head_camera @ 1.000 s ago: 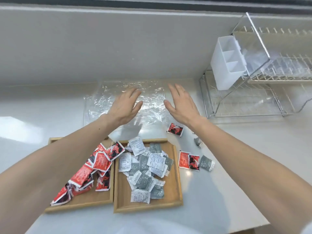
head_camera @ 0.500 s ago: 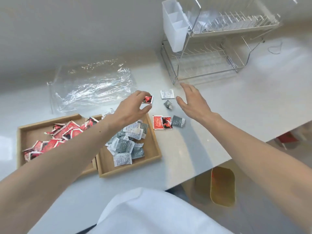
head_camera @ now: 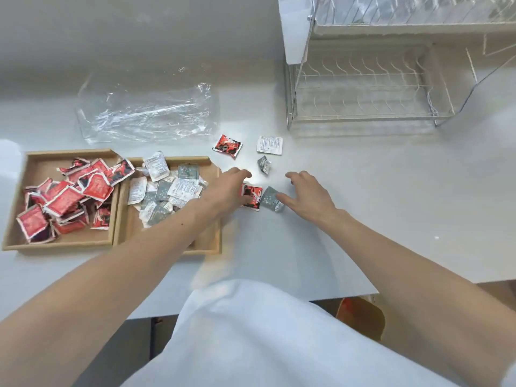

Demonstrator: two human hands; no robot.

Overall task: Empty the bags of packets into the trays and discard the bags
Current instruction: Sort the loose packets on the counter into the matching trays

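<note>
Two wooden trays sit side by side at the left. The left tray (head_camera: pixel 69 243) holds red packets and the right tray (head_camera: pixel 183 159) holds grey and white ones. An empty clear plastic bag (head_camera: pixel 148 113) lies flat behind them. Loose packets lie on the counter to the right of the trays: a red packet (head_camera: pixel 227 145), a white packet (head_camera: pixel 269 145), a crumpled grey packet (head_camera: pixel 264 164), a red pair (head_camera: pixel 253 195) and a grey packet (head_camera: pixel 270 199). My left hand (head_camera: pixel 227 189) rests on the red pair. My right hand (head_camera: pixel 310 196) has its fingers spread, with the thumb touching the grey packet.
A wire dish rack (head_camera: pixel 363 88) with a white cutlery holder (head_camera: pixel 291 29) stands at the back right. The counter's front edge runs below my arms, with an orange-yellow object (head_camera: pixel 360 317) under it. My white garment (head_camera: pixel 251 331) fills the bottom.
Both hands left the flattened bag and came down to the right onto the loose packets beside the trays. My view swung right and down.
</note>
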